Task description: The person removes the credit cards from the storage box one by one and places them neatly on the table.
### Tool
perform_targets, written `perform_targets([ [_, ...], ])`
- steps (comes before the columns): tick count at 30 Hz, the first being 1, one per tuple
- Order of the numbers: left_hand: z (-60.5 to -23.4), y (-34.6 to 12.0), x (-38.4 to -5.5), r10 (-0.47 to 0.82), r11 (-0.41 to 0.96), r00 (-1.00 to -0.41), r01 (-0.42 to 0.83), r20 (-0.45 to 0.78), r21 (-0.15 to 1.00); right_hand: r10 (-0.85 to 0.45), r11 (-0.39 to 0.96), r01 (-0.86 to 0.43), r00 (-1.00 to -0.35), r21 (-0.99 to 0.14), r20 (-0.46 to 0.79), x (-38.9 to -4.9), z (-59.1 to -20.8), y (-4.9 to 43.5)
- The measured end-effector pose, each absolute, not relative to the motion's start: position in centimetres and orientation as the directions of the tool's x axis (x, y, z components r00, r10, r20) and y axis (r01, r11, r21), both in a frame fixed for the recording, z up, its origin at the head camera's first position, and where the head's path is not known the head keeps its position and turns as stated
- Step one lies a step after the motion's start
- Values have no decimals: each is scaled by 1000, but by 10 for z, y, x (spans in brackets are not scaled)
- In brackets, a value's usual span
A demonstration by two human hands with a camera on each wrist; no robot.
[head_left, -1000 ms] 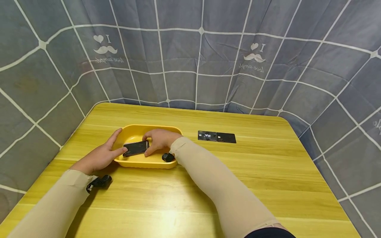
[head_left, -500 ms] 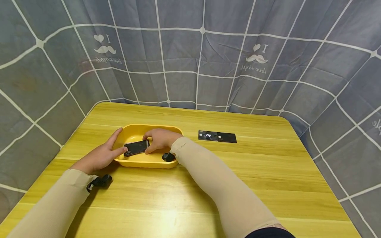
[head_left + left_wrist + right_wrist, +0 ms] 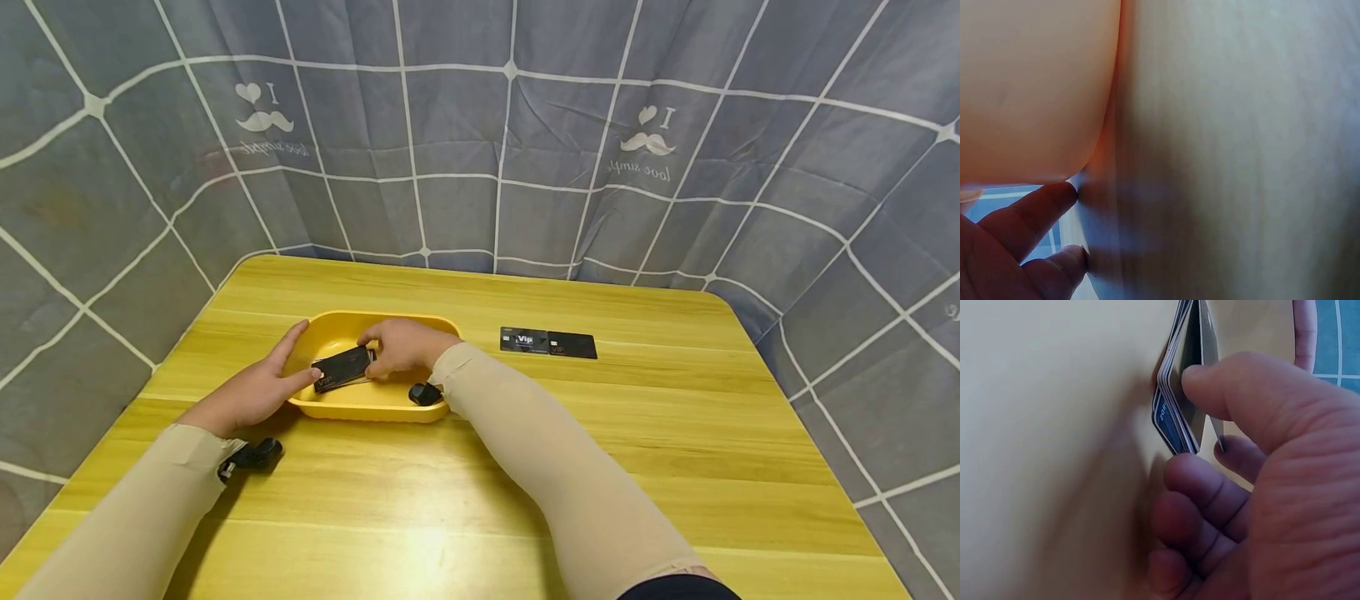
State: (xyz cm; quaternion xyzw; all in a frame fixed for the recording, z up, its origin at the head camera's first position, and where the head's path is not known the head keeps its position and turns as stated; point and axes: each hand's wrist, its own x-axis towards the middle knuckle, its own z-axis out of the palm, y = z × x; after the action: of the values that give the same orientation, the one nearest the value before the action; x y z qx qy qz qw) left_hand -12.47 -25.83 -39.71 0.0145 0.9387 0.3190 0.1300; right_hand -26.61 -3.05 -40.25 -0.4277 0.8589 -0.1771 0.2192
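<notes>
A stack of black bank cards (image 3: pixel 1175 415) lies in the yellow plastic basin (image 3: pixel 371 413). My right hand (image 3: pixel 405 346) reaches in from the right and pinches the top card (image 3: pixel 343 367) by its right end between thumb and index finger. That end stands a little apart from the stack in the right wrist view. My left hand (image 3: pixel 258 390) lies at the basin's left end, its fingers stretched along the outside wall. Its thumb reaches over the rim to the "VIP" corner of the card. Fingertips (image 3: pixel 1063 194) sit low beside the wall in the left wrist view.
Two more black cards lie side by side on the wooden table (image 3: pixel 480 492), a "Vip" card (image 3: pixel 522 339) and a plainer card (image 3: pixel 572 345). A grey checked curtain (image 3: pixel 465 133) surrounds the table's back and sides. A black wrist camera (image 3: pixel 258 456) juts from the left sleeve.
The top card's right end has risen and turned slightly away, and pale card edges show below it. My right thumb has moved up with it. My left hand stays put.
</notes>
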Motion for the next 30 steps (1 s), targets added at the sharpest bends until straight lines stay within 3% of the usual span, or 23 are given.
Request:
perform_targets([
  [13,-396,-257,-124,110,801,-968,-48,-225,597,-829,516,-576,-522,-635,-201,-268,-399,-32],
  [30,-397,-259,-124,112,795,-967,-51,-230,605,-815,502,-524,-552,-689,-174,-273,-381,-10],
])
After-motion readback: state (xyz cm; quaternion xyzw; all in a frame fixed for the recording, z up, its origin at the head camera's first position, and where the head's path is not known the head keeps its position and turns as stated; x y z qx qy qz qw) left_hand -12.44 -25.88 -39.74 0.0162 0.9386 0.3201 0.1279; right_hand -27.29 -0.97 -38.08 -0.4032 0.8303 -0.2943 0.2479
